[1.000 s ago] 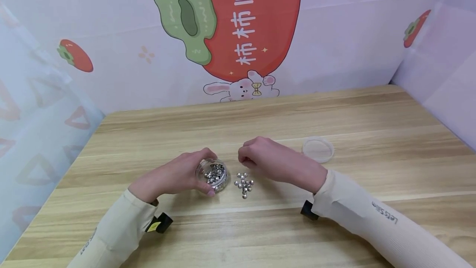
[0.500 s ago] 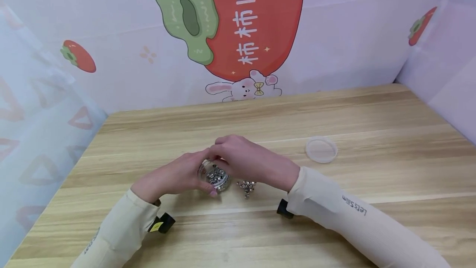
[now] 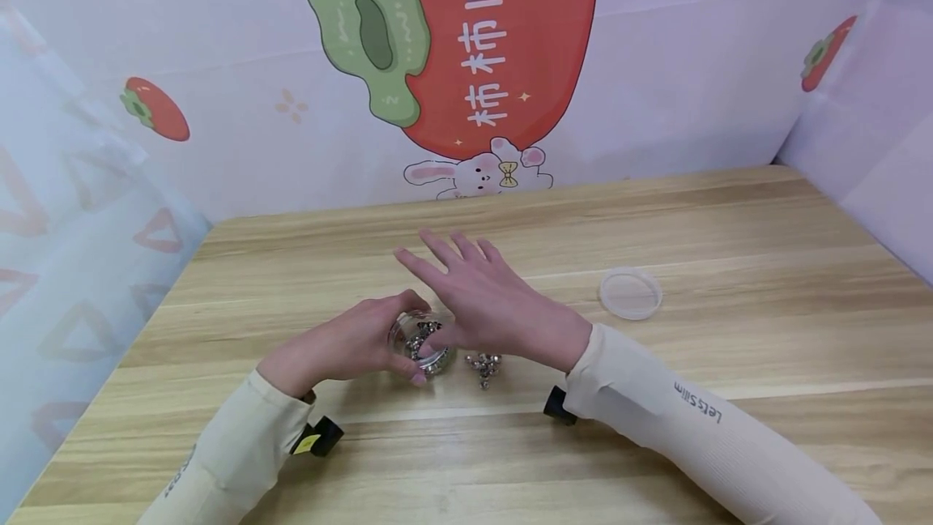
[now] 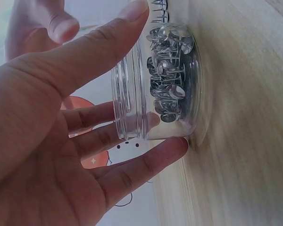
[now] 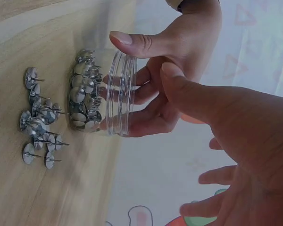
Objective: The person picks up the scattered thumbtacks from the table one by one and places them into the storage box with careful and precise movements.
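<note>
My left hand (image 3: 353, 340) grips a clear round jar (image 5: 121, 96) from the side, thumb across the near side and fingers round the far side. The jar stands upright on the table without its lid. Inside lie silver thumbtacks (image 4: 167, 70), several of them heaped at the bottom. Over the jar's mouth hovers my right hand (image 3: 487, 298), fingers spread and straight, with nothing seen in it. A small pile of loose thumbtacks (image 5: 36, 126) lies on the table beside the jar, partly covered by the right hand in the head view.
A clear round lid (image 3: 631, 295) lies flat on the wooden table (image 3: 466, 460), right of the hands. Behind the table rises a printed cloth backdrop (image 3: 656, 87). Black wrist cameras (image 3: 321, 436) sit under both sleeves.
My right hand has moved left from beside the loose pile to above the jar, and its curled fingers have spread out. The left hand keeps its grip on the jar.
</note>
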`<state>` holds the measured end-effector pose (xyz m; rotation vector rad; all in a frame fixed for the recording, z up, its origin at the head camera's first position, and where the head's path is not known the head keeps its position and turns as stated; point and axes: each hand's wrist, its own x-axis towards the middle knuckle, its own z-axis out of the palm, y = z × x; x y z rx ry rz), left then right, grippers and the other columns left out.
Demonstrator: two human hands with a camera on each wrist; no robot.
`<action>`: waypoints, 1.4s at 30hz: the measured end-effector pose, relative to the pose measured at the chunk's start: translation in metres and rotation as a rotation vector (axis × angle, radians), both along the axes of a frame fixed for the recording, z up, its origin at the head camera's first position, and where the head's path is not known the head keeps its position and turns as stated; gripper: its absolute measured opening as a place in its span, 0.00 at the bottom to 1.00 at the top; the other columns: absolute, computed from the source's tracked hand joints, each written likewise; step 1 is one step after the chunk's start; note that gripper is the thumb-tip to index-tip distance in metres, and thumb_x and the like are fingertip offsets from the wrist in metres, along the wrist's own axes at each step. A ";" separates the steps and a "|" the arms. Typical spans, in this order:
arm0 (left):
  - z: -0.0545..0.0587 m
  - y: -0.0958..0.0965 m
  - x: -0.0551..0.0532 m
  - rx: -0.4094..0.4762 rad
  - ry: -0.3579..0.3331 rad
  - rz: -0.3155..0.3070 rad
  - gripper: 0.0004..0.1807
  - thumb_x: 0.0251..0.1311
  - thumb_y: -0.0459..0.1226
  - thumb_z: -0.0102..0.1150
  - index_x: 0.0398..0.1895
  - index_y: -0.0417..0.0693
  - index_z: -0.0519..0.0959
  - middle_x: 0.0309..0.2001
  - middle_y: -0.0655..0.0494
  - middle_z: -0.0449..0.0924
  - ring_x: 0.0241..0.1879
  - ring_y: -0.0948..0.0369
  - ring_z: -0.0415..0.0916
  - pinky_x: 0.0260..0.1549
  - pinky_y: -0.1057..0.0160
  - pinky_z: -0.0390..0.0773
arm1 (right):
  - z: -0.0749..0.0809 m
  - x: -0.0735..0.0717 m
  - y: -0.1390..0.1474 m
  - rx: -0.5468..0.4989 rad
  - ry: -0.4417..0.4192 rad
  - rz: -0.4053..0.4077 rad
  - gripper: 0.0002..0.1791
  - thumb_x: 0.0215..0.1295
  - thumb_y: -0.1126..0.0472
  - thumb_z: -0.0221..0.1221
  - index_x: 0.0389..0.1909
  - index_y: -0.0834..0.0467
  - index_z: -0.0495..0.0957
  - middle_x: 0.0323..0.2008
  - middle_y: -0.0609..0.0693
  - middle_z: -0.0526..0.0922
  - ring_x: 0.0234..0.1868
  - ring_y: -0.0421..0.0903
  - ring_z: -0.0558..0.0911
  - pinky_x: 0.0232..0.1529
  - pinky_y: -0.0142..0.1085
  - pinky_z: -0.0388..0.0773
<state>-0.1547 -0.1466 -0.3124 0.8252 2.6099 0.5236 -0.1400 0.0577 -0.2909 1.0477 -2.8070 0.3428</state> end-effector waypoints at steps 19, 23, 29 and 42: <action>0.000 0.001 0.001 0.001 0.029 -0.006 0.42 0.39 0.51 0.78 0.58 0.48 0.70 0.57 0.49 0.78 0.48 0.55 0.78 0.52 0.51 0.76 | -0.004 0.015 0.028 0.062 -0.034 -0.001 0.60 0.47 0.33 0.68 0.77 0.42 0.45 0.77 0.48 0.51 0.76 0.54 0.55 0.73 0.61 0.51; 0.000 0.002 0.001 -0.005 0.023 0.005 0.41 0.40 0.51 0.78 0.58 0.49 0.70 0.58 0.50 0.78 0.53 0.53 0.77 0.56 0.49 0.75 | -0.007 0.020 0.044 0.044 -0.016 -0.019 0.60 0.47 0.33 0.69 0.77 0.43 0.47 0.77 0.48 0.53 0.76 0.52 0.57 0.72 0.61 0.52; 0.000 0.001 0.001 -0.012 0.008 0.017 0.41 0.40 0.51 0.78 0.58 0.49 0.70 0.58 0.50 0.78 0.56 0.51 0.76 0.57 0.48 0.74 | -0.009 0.021 0.050 0.022 -0.018 0.009 0.58 0.48 0.34 0.69 0.76 0.45 0.49 0.75 0.48 0.57 0.74 0.51 0.59 0.72 0.61 0.52; -0.002 0.000 0.000 -0.002 0.018 0.009 0.41 0.39 0.50 0.78 0.58 0.49 0.70 0.58 0.49 0.78 0.55 0.52 0.76 0.57 0.49 0.74 | -0.014 0.020 0.042 0.099 -0.155 -0.010 0.41 0.53 0.42 0.69 0.67 0.50 0.67 0.57 0.47 0.79 0.54 0.45 0.80 0.56 0.47 0.76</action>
